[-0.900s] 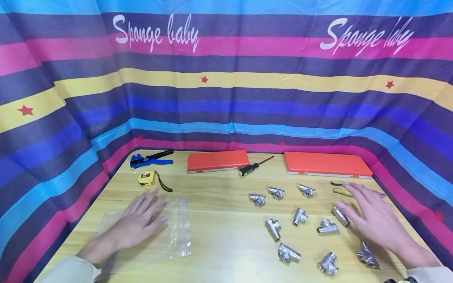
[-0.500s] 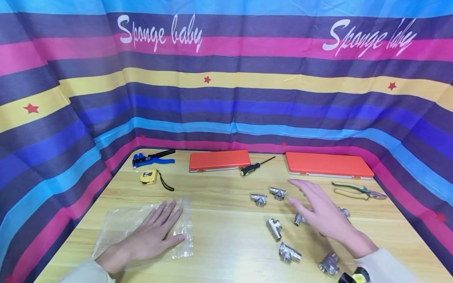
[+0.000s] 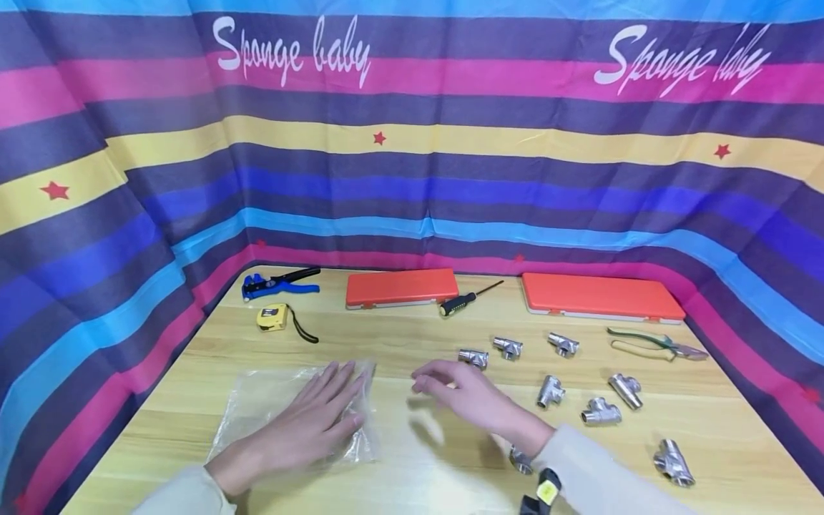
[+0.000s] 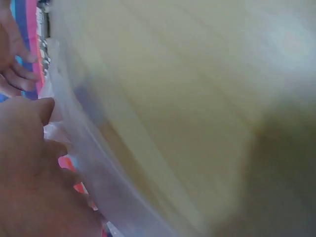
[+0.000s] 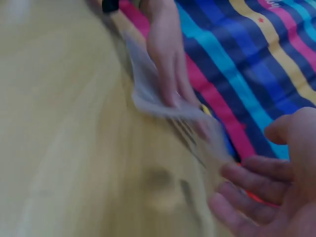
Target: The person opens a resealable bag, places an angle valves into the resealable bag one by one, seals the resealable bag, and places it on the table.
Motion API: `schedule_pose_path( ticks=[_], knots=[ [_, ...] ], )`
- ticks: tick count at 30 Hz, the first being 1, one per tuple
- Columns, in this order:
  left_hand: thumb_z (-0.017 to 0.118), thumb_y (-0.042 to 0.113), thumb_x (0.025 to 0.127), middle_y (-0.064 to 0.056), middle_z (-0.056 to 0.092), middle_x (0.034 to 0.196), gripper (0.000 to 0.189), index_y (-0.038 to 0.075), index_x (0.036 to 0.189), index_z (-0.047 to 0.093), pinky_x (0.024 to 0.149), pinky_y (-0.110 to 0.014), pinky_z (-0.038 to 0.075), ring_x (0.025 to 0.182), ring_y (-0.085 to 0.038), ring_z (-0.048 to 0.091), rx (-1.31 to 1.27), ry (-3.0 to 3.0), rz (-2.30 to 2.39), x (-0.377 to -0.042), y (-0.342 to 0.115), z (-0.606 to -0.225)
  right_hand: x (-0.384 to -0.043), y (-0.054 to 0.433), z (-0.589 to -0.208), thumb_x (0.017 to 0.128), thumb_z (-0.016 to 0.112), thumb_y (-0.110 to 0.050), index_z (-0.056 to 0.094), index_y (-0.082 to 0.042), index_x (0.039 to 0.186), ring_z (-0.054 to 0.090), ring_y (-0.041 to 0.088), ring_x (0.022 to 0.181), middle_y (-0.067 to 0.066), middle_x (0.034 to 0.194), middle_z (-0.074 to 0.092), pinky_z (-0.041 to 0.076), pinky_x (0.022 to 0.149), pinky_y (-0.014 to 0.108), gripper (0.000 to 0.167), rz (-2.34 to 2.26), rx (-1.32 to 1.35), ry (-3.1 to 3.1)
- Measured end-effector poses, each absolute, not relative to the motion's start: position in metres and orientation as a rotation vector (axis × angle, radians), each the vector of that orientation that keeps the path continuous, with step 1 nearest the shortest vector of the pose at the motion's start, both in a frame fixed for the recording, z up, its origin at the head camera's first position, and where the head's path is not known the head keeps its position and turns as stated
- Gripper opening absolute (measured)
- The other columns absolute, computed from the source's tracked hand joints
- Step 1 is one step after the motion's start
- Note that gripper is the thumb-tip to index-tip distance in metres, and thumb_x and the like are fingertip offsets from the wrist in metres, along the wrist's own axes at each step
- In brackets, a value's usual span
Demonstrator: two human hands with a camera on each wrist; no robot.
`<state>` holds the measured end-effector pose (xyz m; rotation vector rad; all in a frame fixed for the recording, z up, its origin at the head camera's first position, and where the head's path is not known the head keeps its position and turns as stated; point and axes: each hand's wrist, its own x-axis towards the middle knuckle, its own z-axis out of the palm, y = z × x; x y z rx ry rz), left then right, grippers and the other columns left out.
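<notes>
A clear plastic zip bag (image 3: 257, 390) is on the left half of the wooden table. My left hand (image 3: 296, 433) lies over it, fingers straight and spread. In the right wrist view the bag (image 5: 148, 94) has an edge raised off the tabletop beside the left hand (image 5: 168, 54). My right hand (image 3: 473, 397) hovers just right of the bag, with loosely bent fingers and nothing between them. Several metal pipe tees (image 3: 550, 392) lie on the right side. The right hand and sleeve partly cover a tee (image 3: 473, 357) and another tee (image 3: 520, 460).
At the back lie blue wire strippers (image 3: 280, 285), a yellow tape measure (image 3: 273, 317), a red case (image 3: 400, 287), a screwdriver (image 3: 460, 303) and a longer red case (image 3: 601, 295). Green-handled pliers (image 3: 656, 343) lie far right. A striped curtain (image 3: 412, 172) encloses the table's back and sides.
My right hand has swept left from over the pliers, past the tees, to beside the bag. The left hand came down on the bag, and both have shifted right.
</notes>
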<state>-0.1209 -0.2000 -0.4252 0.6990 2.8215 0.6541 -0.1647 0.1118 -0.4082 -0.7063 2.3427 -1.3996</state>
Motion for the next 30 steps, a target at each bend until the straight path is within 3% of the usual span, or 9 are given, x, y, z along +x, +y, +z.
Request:
schedule_pose_path(
  ticks=[4,8,12,14,16,19,22,26,30],
  knots=[
    [0.039,0.058,0.115,-0.011,0.008,0.182,0.072,0.029,0.175,0.011,0.136,-0.064,0.006,0.169,-0.042,0.002,0.718,2.804,0.651,-0.123,-0.186,-0.421,-0.162,0.086,-0.415,0.113,0.059,-0.037,0.070,0.003,0.132,0.078,0.023,0.094,0.014,0.114,0.081,0.067,0.081,0.036,0.045,-1.553,-0.479,2.023],
    [0.038,0.061,0.115,-0.010,0.008,0.183,0.074,0.025,0.175,0.016,0.137,-0.064,0.006,0.170,-0.041,0.001,0.753,2.795,0.628,-0.125,-0.176,-0.422,-0.162,0.074,-0.421,0.109,0.066,-0.030,0.074,-0.002,0.121,0.074,0.016,0.083,0.008,0.097,0.079,0.065,0.075,0.032,0.032,-1.601,-0.370,2.014],
    [0.050,0.054,0.113,-0.014,0.026,0.180,0.071,0.018,0.172,0.034,0.133,-0.071,0.016,0.168,-0.045,0.018,0.795,2.901,0.679,-0.128,-0.171,-0.422,-0.163,0.071,-0.424,0.107,0.068,-0.019,0.072,0.000,0.116,0.071,0.014,0.074,0.007,0.090,0.076,0.064,0.070,0.029,0.021,-1.658,-0.308,1.986],
    [0.060,0.046,0.111,-0.011,0.052,0.166,0.060,0.016,0.162,0.053,0.129,-0.069,0.030,0.158,-0.039,0.042,0.785,2.992,0.752,-0.130,-0.167,-0.420,-0.164,0.072,-0.423,0.107,0.068,-0.018,0.072,0.000,0.114,0.070,0.014,0.072,0.008,0.089,0.076,0.064,0.067,0.028,0.020,-1.680,-0.283,1.951],
    [0.068,0.040,0.108,0.000,0.072,0.135,0.041,0.018,0.143,0.068,0.119,-0.059,0.046,0.132,-0.023,0.063,0.746,3.011,0.884,-0.133,-0.164,-0.415,-0.163,0.073,-0.422,0.107,0.068,-0.020,0.071,0.000,0.115,0.070,0.014,0.072,0.008,0.090,0.076,0.063,0.064,0.027,0.021,-1.692,-0.268,1.919],
    [0.069,0.038,0.108,0.011,0.072,0.098,0.019,0.022,0.119,0.073,0.092,-0.036,0.058,0.094,-0.008,0.066,0.637,2.878,1.094,-0.138,-0.159,-0.409,-0.162,0.072,-0.423,0.107,0.070,-0.023,0.072,-0.002,0.113,0.071,0.015,0.074,0.008,0.092,0.077,0.062,0.062,0.025,0.022,-1.698,-0.257,1.904],
    [0.063,0.040,0.111,0.007,0.074,0.096,0.021,0.021,0.115,0.070,0.079,-0.029,0.056,0.090,-0.010,0.067,0.499,2.646,1.259,-0.141,-0.157,-0.407,-0.161,0.067,-0.425,0.105,0.072,-0.022,0.073,-0.003,0.109,0.072,0.015,0.075,0.008,0.091,0.078,0.062,0.060,0.024,0.019,-1.693,-0.258,1.915],
    [0.058,0.038,0.113,0.000,0.075,0.102,0.026,0.015,0.116,0.070,0.078,-0.034,0.056,0.096,-0.018,0.068,0.378,2.447,1.393,-0.144,-0.157,-0.409,-0.160,0.060,-0.426,0.103,0.075,-0.019,0.073,-0.004,0.103,0.071,0.014,0.073,0.006,0.090,0.079,0.061,0.057,0.023,0.015,-1.666,-0.301,1.946],
    [0.058,0.032,0.114,-0.003,0.074,0.092,0.026,0.010,0.113,0.071,0.067,-0.028,0.054,0.086,-0.019,0.066,0.339,2.358,1.441,-0.147,-0.158,-0.413,-0.159,0.056,-0.425,0.102,0.077,-0.018,0.072,-0.004,0.101,0.069,0.013,0.071,0.006,0.088,0.077,0.060,0.055,0.023,0.015,-1.650,-0.327,1.954]
  ],
)
